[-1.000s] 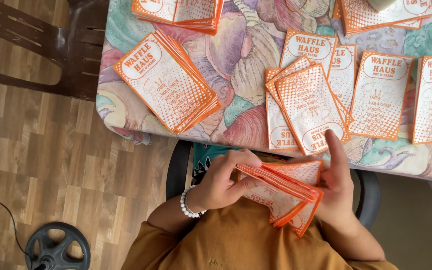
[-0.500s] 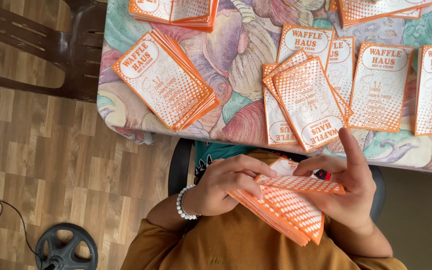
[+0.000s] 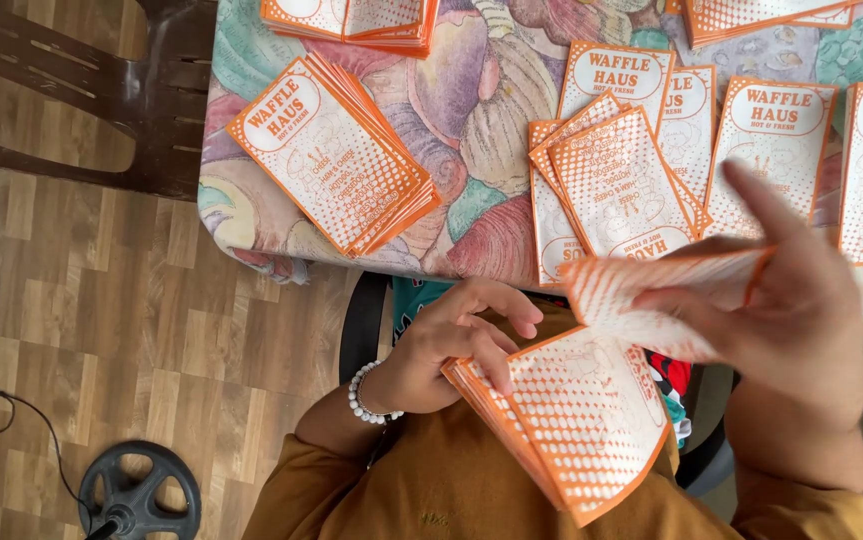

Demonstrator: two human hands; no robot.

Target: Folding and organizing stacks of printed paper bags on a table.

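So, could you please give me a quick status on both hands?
Left hand grips orange-and-white bag stack in lap. Right hand lifts one bag off it. Nothing in the way.

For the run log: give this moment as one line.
left hand: holds stack | right hand: lifts one bag | table: more bags

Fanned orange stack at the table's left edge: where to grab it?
Pinch the fanned stack at its corner overhanging the table edge, coming from below that edge. It lies flat and tilted, so only the overhang lets fingers get under; the fanned right side would slip apart.
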